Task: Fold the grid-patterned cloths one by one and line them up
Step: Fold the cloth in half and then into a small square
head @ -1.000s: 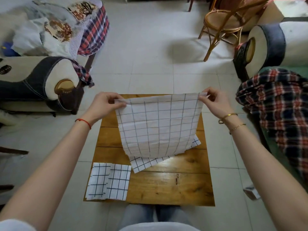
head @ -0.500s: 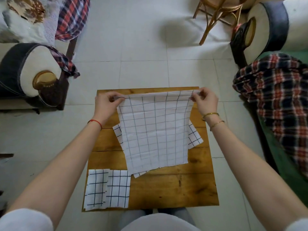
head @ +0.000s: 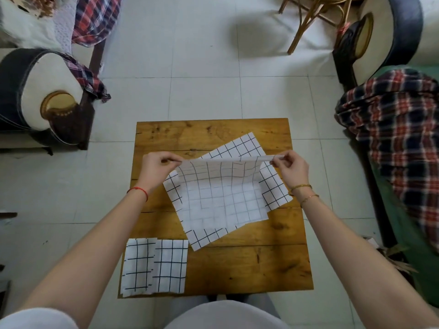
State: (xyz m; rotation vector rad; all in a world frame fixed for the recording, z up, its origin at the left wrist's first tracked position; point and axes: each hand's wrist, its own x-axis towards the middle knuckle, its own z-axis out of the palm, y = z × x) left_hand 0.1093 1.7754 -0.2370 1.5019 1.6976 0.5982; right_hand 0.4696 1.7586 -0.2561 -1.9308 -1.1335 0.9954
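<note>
A: Where are the hands now?

B: The left hand (head: 159, 167) pinches the far-left corner of the top grid cloth (head: 223, 198); the right hand (head: 291, 167) pinches the far-right corner. Both are closed on the fabric, holding that far edge raised above the bench (head: 249, 264) while the near part lies flat.

A: So this is the first fold?

B: I judge so. To do it well, keep the raised edge taut between both pinches, bring it toward the near edge, and match corner to corner before letting go.

A: What lies underneath?

B: Another grid cloth (head: 273, 186), unfolded and askew. Dragging could shift it, so lift rather than slide.

A: And the finished ones?

B: Two folded cloths (head: 154, 267) sit side by side, touching, at the near-left corner of the bench. The next one belongs just beside them, to their right.
</note>
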